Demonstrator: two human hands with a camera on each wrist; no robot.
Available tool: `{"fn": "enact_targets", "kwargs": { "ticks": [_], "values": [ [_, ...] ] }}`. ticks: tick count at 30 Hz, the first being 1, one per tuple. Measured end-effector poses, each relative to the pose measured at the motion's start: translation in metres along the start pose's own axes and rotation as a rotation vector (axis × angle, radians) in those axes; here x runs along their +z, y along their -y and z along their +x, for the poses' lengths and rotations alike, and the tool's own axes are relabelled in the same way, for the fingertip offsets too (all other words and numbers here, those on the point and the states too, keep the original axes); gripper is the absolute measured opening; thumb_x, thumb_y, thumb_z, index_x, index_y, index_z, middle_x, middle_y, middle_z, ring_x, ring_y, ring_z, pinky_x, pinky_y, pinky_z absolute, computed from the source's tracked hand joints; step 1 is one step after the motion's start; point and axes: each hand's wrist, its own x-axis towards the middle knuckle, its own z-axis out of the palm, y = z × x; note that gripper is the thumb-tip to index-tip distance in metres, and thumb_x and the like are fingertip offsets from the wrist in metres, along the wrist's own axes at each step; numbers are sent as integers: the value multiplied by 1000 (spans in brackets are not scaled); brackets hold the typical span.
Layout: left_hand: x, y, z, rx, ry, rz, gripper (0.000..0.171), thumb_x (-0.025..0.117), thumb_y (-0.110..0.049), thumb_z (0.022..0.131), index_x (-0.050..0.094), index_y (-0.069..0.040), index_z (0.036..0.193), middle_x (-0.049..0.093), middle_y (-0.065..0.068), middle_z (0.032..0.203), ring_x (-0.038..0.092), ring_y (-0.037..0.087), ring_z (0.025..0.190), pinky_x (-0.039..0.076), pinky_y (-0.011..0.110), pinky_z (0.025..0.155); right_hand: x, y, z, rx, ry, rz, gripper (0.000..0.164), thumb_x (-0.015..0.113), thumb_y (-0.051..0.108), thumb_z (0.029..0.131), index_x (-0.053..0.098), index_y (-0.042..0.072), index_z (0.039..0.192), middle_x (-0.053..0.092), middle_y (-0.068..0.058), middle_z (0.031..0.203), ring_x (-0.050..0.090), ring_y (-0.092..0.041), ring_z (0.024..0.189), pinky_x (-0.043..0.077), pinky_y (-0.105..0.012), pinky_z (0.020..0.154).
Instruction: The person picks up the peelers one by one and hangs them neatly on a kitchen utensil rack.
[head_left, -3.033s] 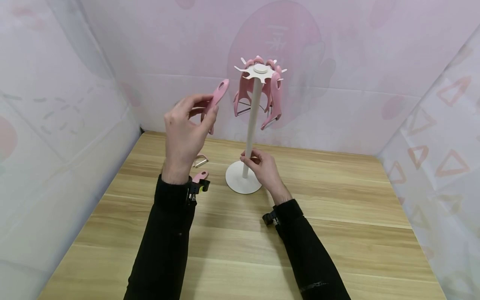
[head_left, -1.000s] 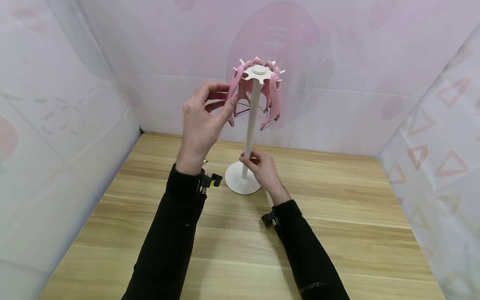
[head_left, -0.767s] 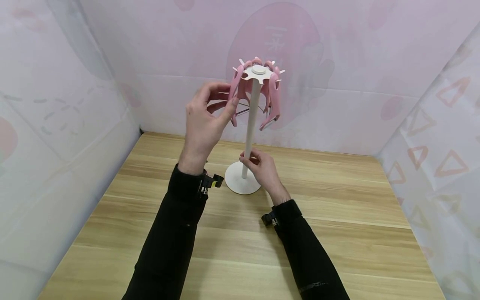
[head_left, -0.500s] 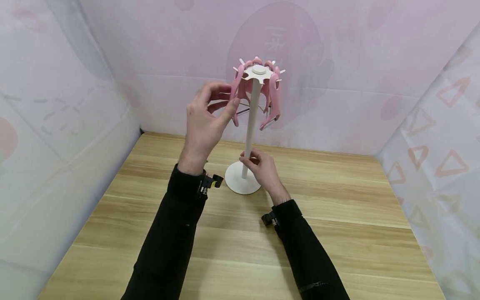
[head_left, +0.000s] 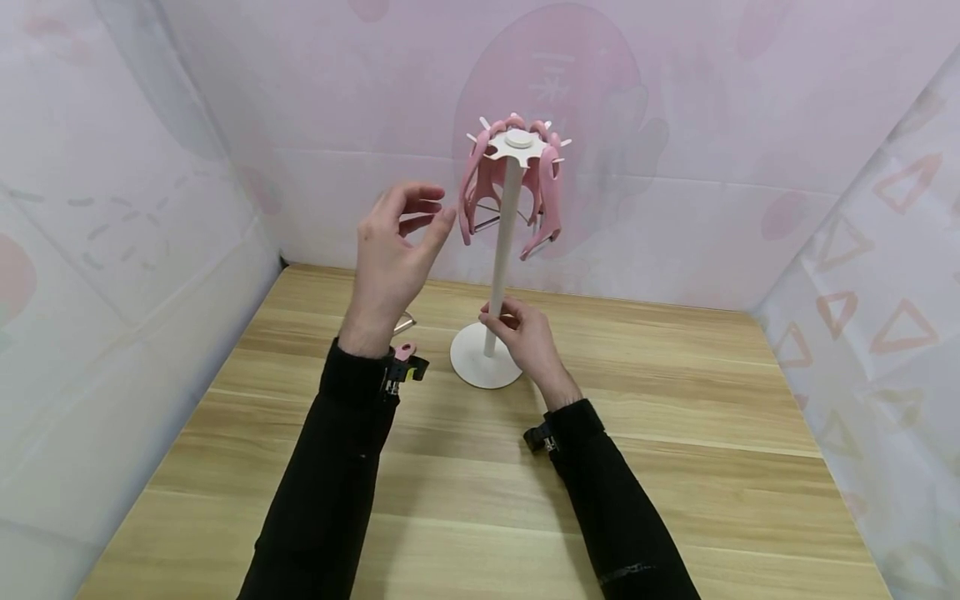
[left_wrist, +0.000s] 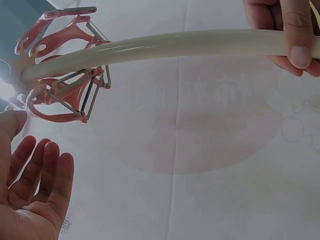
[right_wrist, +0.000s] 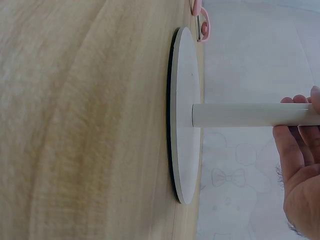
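Note:
A white stand (head_left: 507, 242) rises upright from a round base (head_left: 472, 358). Several pink peelers hang by their handle holes from the prongs of its top, blades downward. My left hand (head_left: 397, 250) is apart from the leftmost peeler (head_left: 468, 192), its fingers loosely bent around nothing. In the left wrist view, that hand (left_wrist: 35, 190) lies below the hanging peelers (left_wrist: 62, 107). Low on the pole, my right hand (head_left: 528, 342) grips it between thumb and fingers. The right wrist view has the same hand (right_wrist: 305, 165) around the pole (right_wrist: 240, 115) above the base.
Behind my left wrist on the wooden table (head_left: 675, 500) lie a pink handle end (head_left: 405, 350) and a metal blade (head_left: 405, 323), partly hidden. Printed cloth walls (head_left: 337, 83) enclose the back and sides.
My left hand brought a pink peeler rightward to the stand, where it now hangs on a left prong. That hand has let go and drawn back left. The right hand stays on the pole.

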Motion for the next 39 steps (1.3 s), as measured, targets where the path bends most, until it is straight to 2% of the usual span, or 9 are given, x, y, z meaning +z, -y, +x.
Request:
{"fn": "enact_targets", "kwargs": {
  "ticks": [5, 14, 20, 26, 30, 33, 39],
  "values": [
    [-6, 18, -6, -31, 33, 73, 39, 72, -36, 97, 66, -13, 128, 66, -1, 124, 64, 13, 112, 51, 30, 99, 1, 0, 0, 0, -4, 1, 23, 71, 34, 98, 73, 17, 113, 73, -1, 110, 70, -15, 104, 54, -43, 95],
    [-18, 38, -16, -34, 82, 176, 40, 71, -37, 97, 66, -12, 128, 65, -1, 124, 62, 14, 113, 51, 31, 100, 1, -1, 0, -6, -9, 1, 23, 71, 35, 97, 73, 19, 112, 73, -1, 109, 71, -16, 103, 55, -43, 95],
    [-26, 55, -22, -74, 139, 243, 40, 69, -36, 98, 65, -11, 130, 64, 3, 126, 62, 18, 114, 50, 40, 101, 1, 0, 0, -1, -8, 9, 23, 72, 35, 97, 73, 18, 112, 73, -2, 109, 71, -17, 104, 54, -43, 95],
    [-32, 73, -25, -109, 215, 318, 41, 67, -37, 100, 63, -10, 131, 64, 7, 129, 61, 23, 116, 50, 42, 101, 1, 0, 1, -3, -13, 14, 23, 72, 35, 96, 74, 19, 112, 73, -2, 109, 71, -17, 103, 54, -42, 96],
    [-34, 84, -28, -143, 279, 380, 41, 66, -34, 101, 62, -10, 133, 63, 9, 130, 60, 25, 118, 50, 40, 101, 1, 0, 1, -4, -14, 16, 23, 73, 36, 95, 74, 19, 111, 73, -2, 109, 71, -17, 103, 54, -43, 96],
    [-35, 93, -30, -161, 320, 406, 41, 66, -31, 101, 61, -7, 134, 62, 10, 130, 60, 28, 117, 50, 42, 101, 1, 0, 1, -3, -15, 15, 24, 73, 36, 95, 74, 18, 111, 73, -2, 109, 71, -17, 103, 54, -43, 95],
    [-38, 112, -34, -204, 410, 501, 40, 65, -33, 101, 60, -10, 134, 62, 10, 131, 60, 29, 117, 51, 46, 97, 1, -1, 1, -5, -25, 17, 24, 73, 35, 95, 74, 17, 111, 74, -3, 108, 72, -18, 101, 55, -43, 95]
  ]
}}
